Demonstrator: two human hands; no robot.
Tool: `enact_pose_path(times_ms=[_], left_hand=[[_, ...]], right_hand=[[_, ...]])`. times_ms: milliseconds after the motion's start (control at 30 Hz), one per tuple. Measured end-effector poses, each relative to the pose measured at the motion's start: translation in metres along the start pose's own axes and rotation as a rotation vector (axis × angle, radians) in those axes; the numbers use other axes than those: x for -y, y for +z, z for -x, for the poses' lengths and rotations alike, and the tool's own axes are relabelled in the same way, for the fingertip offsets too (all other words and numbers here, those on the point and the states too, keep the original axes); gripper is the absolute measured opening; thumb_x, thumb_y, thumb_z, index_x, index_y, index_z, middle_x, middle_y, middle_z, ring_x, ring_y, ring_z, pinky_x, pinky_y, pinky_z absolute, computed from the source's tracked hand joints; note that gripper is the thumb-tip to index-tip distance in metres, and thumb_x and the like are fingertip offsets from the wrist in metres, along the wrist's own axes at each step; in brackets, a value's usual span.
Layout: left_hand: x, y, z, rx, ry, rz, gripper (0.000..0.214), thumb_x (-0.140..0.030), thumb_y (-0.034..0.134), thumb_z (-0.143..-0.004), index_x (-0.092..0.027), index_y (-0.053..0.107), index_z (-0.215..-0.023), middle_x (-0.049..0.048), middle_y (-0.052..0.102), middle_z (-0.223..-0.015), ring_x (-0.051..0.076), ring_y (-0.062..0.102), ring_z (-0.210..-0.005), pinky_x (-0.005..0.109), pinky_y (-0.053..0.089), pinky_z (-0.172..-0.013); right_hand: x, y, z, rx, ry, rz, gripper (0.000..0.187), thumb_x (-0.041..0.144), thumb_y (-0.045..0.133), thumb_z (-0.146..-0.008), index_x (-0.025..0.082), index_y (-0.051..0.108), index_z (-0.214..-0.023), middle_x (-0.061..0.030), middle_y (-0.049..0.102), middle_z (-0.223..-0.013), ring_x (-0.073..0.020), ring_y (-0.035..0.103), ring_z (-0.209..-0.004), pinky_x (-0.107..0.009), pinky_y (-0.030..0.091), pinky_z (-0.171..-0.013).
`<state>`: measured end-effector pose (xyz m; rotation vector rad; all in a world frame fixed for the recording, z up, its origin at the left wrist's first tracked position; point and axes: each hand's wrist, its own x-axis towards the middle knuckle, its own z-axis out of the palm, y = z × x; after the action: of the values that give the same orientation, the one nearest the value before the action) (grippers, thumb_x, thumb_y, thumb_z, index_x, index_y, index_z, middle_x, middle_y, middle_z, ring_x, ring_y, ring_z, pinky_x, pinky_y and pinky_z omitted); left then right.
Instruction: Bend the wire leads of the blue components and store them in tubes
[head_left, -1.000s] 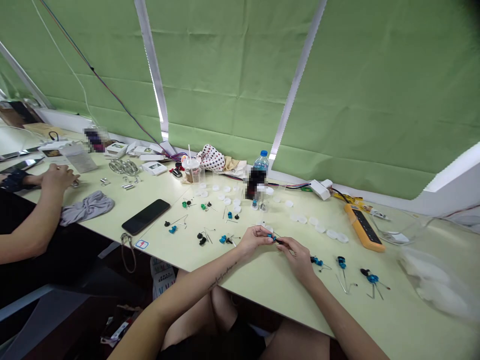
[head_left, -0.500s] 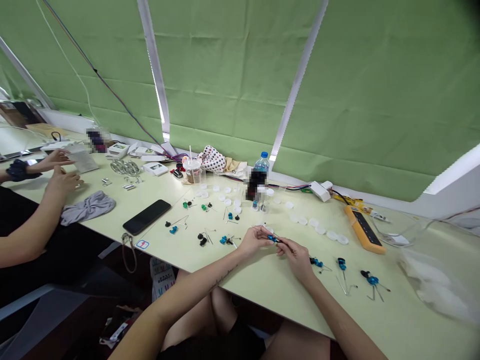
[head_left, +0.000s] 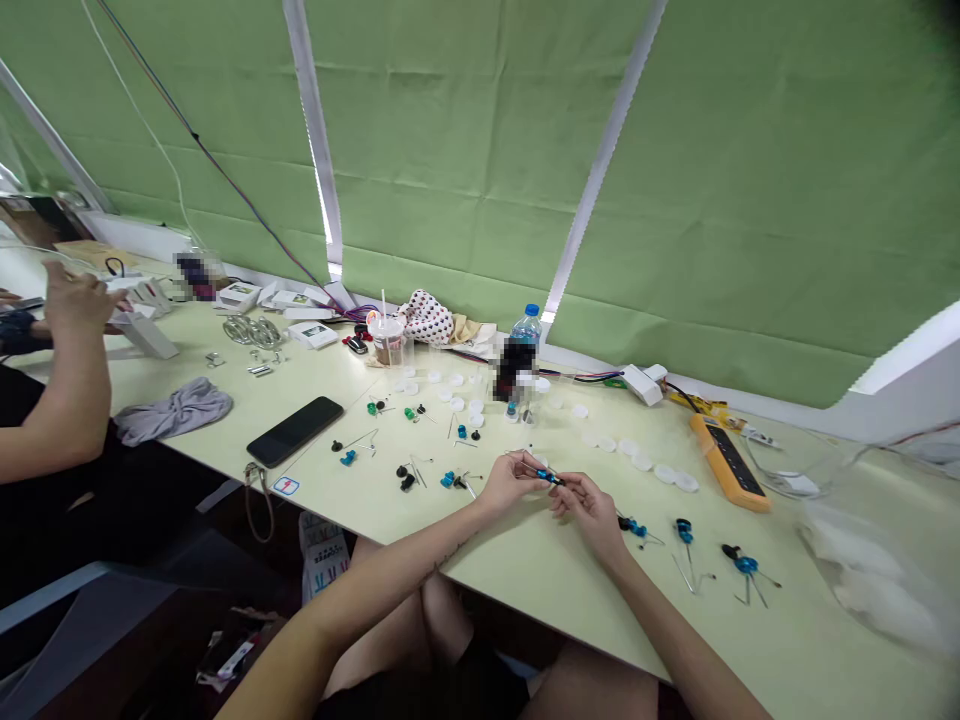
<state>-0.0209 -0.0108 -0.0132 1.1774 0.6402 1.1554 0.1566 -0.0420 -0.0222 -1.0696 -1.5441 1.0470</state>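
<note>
Above the table, a small blue-and-black part (head_left: 551, 478) is held between the fingertips of both hands. My left hand (head_left: 510, 483) is closed in a pinch at its blue end, while my right hand (head_left: 592, 510) grips the black end. A thin metal piece sticks up beside it. Just right of my right wrist lies a similar blue-and-black set (head_left: 634, 526) with thin metal rods. Farther right are two more, one upright-looking set (head_left: 683, 530) and one with splayed rods (head_left: 744, 563). A blue-and-black set (head_left: 452, 480) lies left of my left hand.
White round caps (head_left: 640, 459) run behind my hands. A yellow power strip (head_left: 729, 462) and a clear plastic bag (head_left: 862, 575) are to the right. A black phone (head_left: 295, 431), grey cloth (head_left: 174, 411) and drink cup (head_left: 388, 340) stand left. At far left, a co-worker's hand (head_left: 79, 300) is by white boxes.
My hands stay together on the blue-and-black part, with my right fingers shifted slightly. The co-worker's hands have moved left and farther back, beside white boxes.
</note>
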Motion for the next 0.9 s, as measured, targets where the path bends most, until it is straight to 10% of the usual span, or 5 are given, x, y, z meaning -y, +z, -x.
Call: enact_pose_path(times_ms=[900], left_hand=[[-0.0001,-0.0002,0.0018,-0.010,-0.003,0.028,0.037,-0.028,0.082,-0.056,-0.011,0.061,-0.082,0.0094,0.068,-0.085,0.018,0.064,-0.078,0.032,0.047,-0.077]], right_hand=[[0.0005,-0.0039,-0.0028,-0.019,-0.127,0.201,0.034,0.041,0.052,-0.086,0.023,0.062,-0.113,-0.0077,0.059,-0.097,-0.0177,0.062,-0.072,-0.033,0.053,-0.066]])
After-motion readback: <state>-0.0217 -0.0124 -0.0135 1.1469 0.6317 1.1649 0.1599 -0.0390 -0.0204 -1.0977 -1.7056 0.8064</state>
